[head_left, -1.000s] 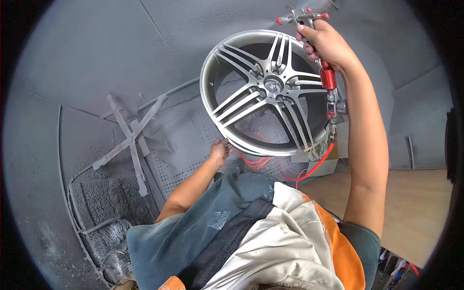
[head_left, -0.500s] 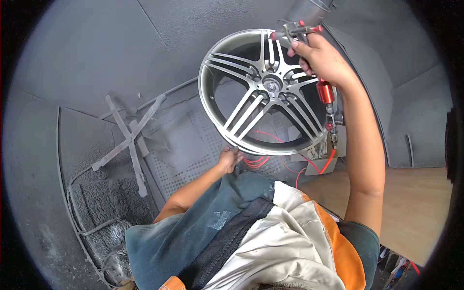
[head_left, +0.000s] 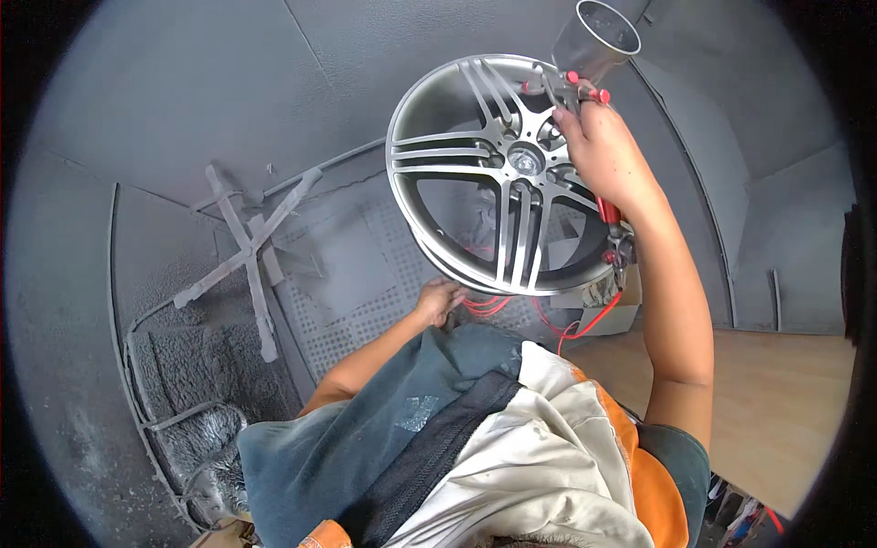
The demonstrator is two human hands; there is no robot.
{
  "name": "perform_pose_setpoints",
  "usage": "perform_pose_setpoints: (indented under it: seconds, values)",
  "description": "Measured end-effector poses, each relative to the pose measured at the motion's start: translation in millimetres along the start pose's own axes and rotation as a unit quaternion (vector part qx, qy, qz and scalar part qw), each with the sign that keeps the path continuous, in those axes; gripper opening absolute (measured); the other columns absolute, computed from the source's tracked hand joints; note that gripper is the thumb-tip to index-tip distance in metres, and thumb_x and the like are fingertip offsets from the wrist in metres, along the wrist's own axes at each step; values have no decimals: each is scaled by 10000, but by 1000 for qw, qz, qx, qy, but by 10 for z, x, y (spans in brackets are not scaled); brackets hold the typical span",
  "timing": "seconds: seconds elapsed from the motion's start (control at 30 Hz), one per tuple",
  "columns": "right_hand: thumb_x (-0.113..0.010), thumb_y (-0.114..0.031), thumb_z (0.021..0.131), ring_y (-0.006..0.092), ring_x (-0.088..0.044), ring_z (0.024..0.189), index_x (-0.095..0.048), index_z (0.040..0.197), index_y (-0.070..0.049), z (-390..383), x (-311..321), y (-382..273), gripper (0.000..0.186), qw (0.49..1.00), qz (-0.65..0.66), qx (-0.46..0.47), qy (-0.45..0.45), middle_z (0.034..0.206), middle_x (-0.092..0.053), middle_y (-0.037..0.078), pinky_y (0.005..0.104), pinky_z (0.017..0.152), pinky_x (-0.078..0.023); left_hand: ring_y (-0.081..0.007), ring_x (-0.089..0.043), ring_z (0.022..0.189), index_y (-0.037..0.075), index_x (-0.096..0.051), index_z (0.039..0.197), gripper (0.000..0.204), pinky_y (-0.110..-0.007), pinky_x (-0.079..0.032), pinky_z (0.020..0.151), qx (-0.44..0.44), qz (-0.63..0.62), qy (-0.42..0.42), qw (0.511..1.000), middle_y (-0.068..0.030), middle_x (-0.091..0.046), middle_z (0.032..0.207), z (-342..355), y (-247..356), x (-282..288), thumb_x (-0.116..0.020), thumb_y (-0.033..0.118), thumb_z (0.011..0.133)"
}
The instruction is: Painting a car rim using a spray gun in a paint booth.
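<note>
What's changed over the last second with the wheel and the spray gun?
The alloy wheel has turned: its spokes sit at a new angle. The right hand still has its grip on the spray gun, now nearer the rim's upper edge. The left hand stays below the wheel.

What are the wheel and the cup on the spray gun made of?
Wheel: looks like cast metal alloy, with a smooth satin silver-grey finish and soft highlights along the spokes. Cup: apparently bare metal, dull grey with an even sheen; it could be coated, hard to tell.

Perforated grey booth floor (head_left: 365, 283), maybe w/ cross-stand (head_left: 248, 256)
</note>
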State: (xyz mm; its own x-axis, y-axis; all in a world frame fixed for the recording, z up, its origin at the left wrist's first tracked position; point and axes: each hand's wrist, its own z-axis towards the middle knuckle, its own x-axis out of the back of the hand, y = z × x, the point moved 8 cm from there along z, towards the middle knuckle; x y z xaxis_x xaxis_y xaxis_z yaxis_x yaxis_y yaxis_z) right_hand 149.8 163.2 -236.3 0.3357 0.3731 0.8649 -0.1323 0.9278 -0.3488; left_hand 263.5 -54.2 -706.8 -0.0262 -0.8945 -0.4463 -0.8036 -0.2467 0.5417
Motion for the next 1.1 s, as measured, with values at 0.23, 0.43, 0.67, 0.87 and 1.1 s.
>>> perform_pose_setpoints:
  seconds: [0.23, 0.43, 0.67, 0.87, 1.1]
  values:
    - [-530, -200, 965, 114, -477, 525, -542, 807, 21, -389, -148, -387, 272, 882, 363, -115, -277, 583, -488, 29, 306, 494, -389, -213, -640, 924, 37, -545, 1002, 90, -326, -533, 814, -7, -21, 19, 1000, -89, -639, 994, -39, 115, 33, -509, 52, 922]
    - [-530, -197, 966, 90, -462, 524, -554, 808, 13, -53, -79, -279, 263, 972, 188, 15, -137, 584, -478, 6, 275, 482, -375, -214, -636, 926, 50, -528, 990, 79, -338, -534, 817, 2, -12, 20, 1000, -89, -633, 982, -66, 125, -27, -499, 40, 917]
    - [-521, -216, 970, 85, -455, 519, -562, 830, 11, 203, 73, 35, 270, 968, 213, -99, -93, 593, -488, 8, 260, 478, -366, -193, -612, 950, 65, -551, 1038, 145, -324, -504, 827, -11, -23, 49, 998, -61, -620, 1030, -103, 166, 59, -470, 91, 921]
    - [-512, -232, 971, 82, -441, 514, -565, 849, 10, 174, 29, 186, 276, 948, 254, -156, -115, 591, -486, 4, 255, 475, -362, -208, -586, 867, 70, -493, 1049, 142, -349, -528, 771, -40, -68, 81, 994, -71, -572, 1009, -51, 613, 201, -465, 88, 911]
    - [-508, -219, 968, 80, -432, 512, -558, 854, 8, 295, 39, 121, 260, 941, 288, -137, -114, 592, -478, 2, 251, 469, -360, -165, -569, 854, 106, -526, 1011, 116, -323, -508, 749, -52, -44, 116, 991, -37, -589, 986, 2, 640, 274, -462, 170, 940]
